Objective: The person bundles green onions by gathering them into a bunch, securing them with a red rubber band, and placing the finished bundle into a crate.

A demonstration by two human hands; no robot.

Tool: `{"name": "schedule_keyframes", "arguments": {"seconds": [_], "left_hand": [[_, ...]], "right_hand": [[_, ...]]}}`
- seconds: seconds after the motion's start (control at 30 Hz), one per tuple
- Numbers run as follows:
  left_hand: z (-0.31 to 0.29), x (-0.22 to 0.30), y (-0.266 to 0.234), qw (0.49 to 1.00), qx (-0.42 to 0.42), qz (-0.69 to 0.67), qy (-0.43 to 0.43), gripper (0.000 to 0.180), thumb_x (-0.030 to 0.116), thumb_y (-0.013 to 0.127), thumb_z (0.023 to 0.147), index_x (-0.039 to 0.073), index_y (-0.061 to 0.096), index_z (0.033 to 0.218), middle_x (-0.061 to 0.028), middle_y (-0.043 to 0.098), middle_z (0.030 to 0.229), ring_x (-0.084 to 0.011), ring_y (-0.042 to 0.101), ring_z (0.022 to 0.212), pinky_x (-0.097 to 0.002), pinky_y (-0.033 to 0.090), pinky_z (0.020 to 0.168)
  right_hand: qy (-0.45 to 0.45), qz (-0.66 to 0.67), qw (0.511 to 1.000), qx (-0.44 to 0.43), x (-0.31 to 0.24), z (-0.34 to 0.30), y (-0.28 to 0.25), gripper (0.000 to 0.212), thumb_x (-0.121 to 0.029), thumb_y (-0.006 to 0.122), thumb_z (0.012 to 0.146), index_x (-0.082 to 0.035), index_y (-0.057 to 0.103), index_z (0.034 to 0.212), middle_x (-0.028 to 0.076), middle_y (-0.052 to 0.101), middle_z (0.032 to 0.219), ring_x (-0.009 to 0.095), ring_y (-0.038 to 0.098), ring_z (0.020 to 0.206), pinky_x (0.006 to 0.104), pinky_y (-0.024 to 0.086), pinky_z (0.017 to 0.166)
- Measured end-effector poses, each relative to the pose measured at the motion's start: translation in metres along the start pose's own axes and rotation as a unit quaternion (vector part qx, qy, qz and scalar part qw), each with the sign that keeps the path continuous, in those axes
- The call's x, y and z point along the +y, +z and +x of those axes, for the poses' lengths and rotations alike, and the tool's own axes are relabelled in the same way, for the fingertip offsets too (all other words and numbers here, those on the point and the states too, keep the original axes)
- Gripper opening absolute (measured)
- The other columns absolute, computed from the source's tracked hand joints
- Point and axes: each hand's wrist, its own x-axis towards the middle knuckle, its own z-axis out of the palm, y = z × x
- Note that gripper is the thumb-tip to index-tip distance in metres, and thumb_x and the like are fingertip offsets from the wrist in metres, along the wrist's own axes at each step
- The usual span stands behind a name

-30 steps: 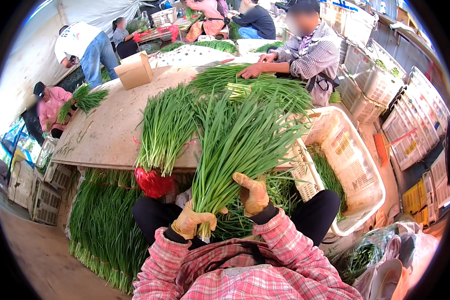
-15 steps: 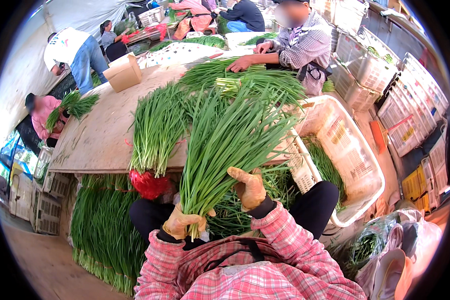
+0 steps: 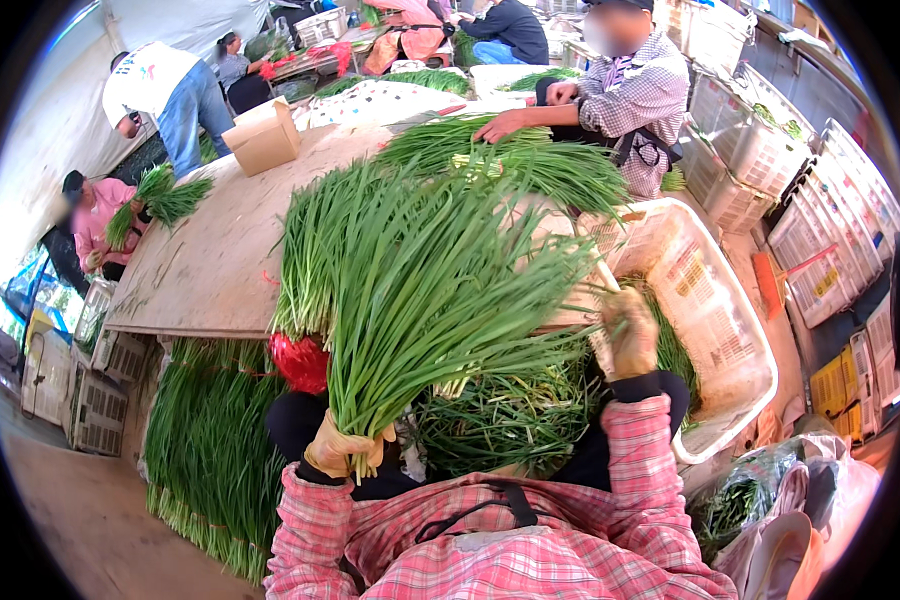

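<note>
My gloved left hand (image 3: pixel 342 447) is closed around the pale stem ends of a big bunch of garlic chives (image 3: pixel 410 300). The green leaves fan up and to the right, over the table edge. Out to the right, my gloved right hand (image 3: pixel 634 337) is raised beside the leaf tips, in front of a white crate (image 3: pixel 760 350). Motion smears its fingers, so what it holds, if anything, is unclear. A bundle of red ties (image 3: pixel 300 362) shows left of the held stems. Loose leaves (image 3: pixel 510 410) lie heaped between my knees.
More chives (image 3: pixel 530 165) lie across the wooden table (image 3: pixel 210 250), where a person in a checked shirt (image 3: pixel 635 100) works. A cardboard box (image 3: pixel 263 140) stands farther left. Bundled chives (image 3: pixel 210 450) fill the space under the table. Stacked crates (image 3: pixel 755 130) line the right.
My right hand has left the side of the bunch and swung right, toward the crate. My left hand, still gripping the stems, has shifted slightly left, and the leaves spread wider.
</note>
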Motion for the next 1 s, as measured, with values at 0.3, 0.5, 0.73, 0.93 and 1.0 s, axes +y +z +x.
{"name": "schedule_keyframes", "arguments": {"seconds": [0.3, 0.5, 0.73, 0.93, 1.0], "left_hand": [[-0.007, -0.003, -0.025, 1.0, 0.02, -0.003, -0.002, 0.047, 0.001, 0.07, 0.06, -0.008, 0.055, 0.104, -0.0189, 0.063, 0.078, -0.0215, 0.057, 0.047, -0.031, 0.048, 0.043], [-0.006, 0.004, -0.018, 0.999, 0.027, -0.009, -0.034, 0.047, -0.006, 0.066, 0.061, -0.008, 0.056, 0.106, -0.0189, 0.065, 0.082, -0.0214, 0.06, 0.051, -0.0309, 0.05, 0.045], [0.001, -0.001, -0.03, 0.997, 0.034, 0.025, -0.059, 0.046, -0.005, 0.067, 0.06, -0.008, 0.056, 0.104, -0.0193, 0.064, 0.079, -0.0213, 0.058, 0.047, -0.0303, 0.047, 0.041], [0.003, 0.001, -0.024, 0.997, 0.061, -0.014, -0.038, 0.042, 0.001, 0.07, 0.06, -0.008, 0.055, 0.098, -0.0183, 0.062, 0.072, -0.0214, 0.053, 0.04, -0.0304, 0.044, 0.036], [0.002, -0.001, -0.035, 0.997, 0.045, -0.062, -0.023, 0.044, 0.005, 0.074, 0.062, -0.007, 0.055, 0.099, -0.0183, 0.062, 0.072, -0.0212, 0.053, 0.04, -0.0303, 0.044, 0.036]], "right_hand": [[-0.088, -0.361, 0.923, -0.102, -0.039, -0.023, 0.122, 0.019, -0.014, 0.063, 0.088, 0.003, 0.067, 0.096, 0.004, 0.064, 0.082, 0.011, 0.057, 0.072, 0.0242, 0.046, 0.064], [-0.23, -0.633, 0.688, -0.27, 0.03, 0.014, 0.179, 0.028, -0.025, 0.068, 0.079, -0.007, 0.065, 0.1, 0.012, 0.06, 0.082, 0.03, 0.061, 0.073, 0.0393, 0.05, 0.062], [-0.301, -0.561, 0.69, -0.345, 0.037, 0.019, 0.167, 0.014, -0.019, 0.071, 0.072, -0.01, 0.066, 0.083, 0.008, 0.058, 0.078, 0.026, 0.06, 0.071, 0.0374, 0.048, 0.06], [-0.357, -0.449, 0.809, -0.126, -0.005, 0.031, 0.131, 0.007, 0.003, 0.062, 0.074, -0.004, 0.061, 0.076, 0.004, 0.057, 0.069, 0.015, 0.054, 0.058, 0.0276, 0.042, 0.052], [-0.168, -0.454, 0.874, -0.043, -0.042, 0.019, 0.11, 0.007, 0.005, 0.062, 0.076, -0.002, 0.06, 0.076, 0.003, 0.056, 0.067, 0.01, 0.05, 0.057, 0.0248, 0.039, 0.051]]}}
